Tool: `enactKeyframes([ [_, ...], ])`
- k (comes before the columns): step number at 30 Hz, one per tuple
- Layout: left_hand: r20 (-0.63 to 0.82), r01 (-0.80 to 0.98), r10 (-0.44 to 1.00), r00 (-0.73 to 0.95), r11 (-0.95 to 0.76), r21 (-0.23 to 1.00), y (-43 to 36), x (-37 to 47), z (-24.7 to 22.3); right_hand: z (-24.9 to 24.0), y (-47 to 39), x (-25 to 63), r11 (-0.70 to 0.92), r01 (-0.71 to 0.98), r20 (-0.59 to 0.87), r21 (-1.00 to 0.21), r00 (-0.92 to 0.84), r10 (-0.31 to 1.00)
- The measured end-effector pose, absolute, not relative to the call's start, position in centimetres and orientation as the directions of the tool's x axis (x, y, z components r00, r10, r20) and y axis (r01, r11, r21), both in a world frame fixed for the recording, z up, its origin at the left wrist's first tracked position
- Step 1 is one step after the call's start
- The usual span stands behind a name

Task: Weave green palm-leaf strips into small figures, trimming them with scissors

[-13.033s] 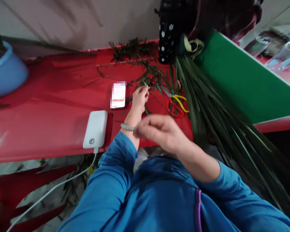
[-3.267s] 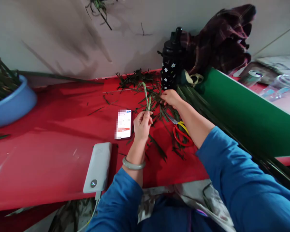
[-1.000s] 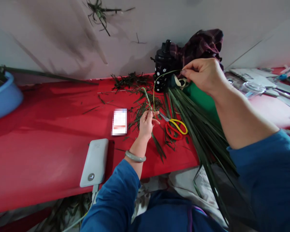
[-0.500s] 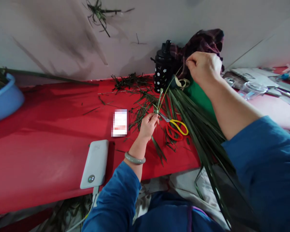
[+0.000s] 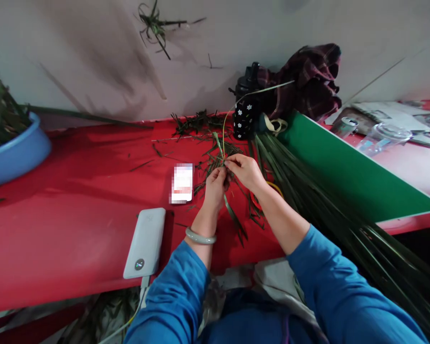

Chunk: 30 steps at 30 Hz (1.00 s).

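Note:
My left hand (image 5: 217,186) is closed on a green leaf strip (image 5: 218,142) whose pale end sticks up above the fingers. Fingertips of my right hand (image 5: 244,169) pinch right beside it, close to the base of a long thin yellow-green strand (image 5: 224,129) that arches up and right past the bottle. Whether the right fingers grip the strand or the folded leaf is too small to tell for sure. Under the right wrist lie scissors, only their yellow and red handles (image 5: 274,189) showing. A leaf end (image 5: 232,215) hangs below the left hand.
A black flowered bottle (image 5: 242,119) stands at the back by a plaid cloth (image 5: 308,81). Long dark leaves (image 5: 308,186) run along a green board (image 5: 351,167). A phone (image 5: 182,184), a white power bank (image 5: 145,243), leaf scraps (image 5: 197,122) and a blue basin (image 5: 25,148) are on the red table.
My right hand has come down from beside the plaid cloth to meet my left hand. The strand it held stretched now arches loosely, its far end free. The view has shifted slightly.

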<state>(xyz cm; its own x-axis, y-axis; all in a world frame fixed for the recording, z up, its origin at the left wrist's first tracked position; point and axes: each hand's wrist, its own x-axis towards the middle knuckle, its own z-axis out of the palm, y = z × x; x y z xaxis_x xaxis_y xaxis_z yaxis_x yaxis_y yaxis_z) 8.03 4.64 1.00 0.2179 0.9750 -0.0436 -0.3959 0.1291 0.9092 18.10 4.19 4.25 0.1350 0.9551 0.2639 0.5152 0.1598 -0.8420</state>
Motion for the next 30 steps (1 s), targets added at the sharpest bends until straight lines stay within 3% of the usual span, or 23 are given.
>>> enactKeyframes([
  [8,0.011,-0.363,0.977,0.212,0.068,0.929,4.3,8.0,1.1,2.7,4.4,17.7,0.119,0.18,0.156,-0.977,0.212,0.965],
  [12,0.003,-0.37,0.978,0.21,0.076,0.926,4.1,8.1,1.1,2.0,4.3,17.6,0.03,-0.116,0.019,-0.993,0.096,0.995],
  [15,-0.009,-0.381,0.976,0.218,0.094,0.92,3.9,8.3,1.1,2.0,4.1,17.7,0.002,-0.235,-0.008,-0.972,0.042,0.999],
  [30,-0.024,-0.294,0.96,0.277,0.109,0.95,3.4,8.7,1.0,2.2,3.9,18.5,0.042,-0.298,0.001,-0.954,0.136,0.991],
])
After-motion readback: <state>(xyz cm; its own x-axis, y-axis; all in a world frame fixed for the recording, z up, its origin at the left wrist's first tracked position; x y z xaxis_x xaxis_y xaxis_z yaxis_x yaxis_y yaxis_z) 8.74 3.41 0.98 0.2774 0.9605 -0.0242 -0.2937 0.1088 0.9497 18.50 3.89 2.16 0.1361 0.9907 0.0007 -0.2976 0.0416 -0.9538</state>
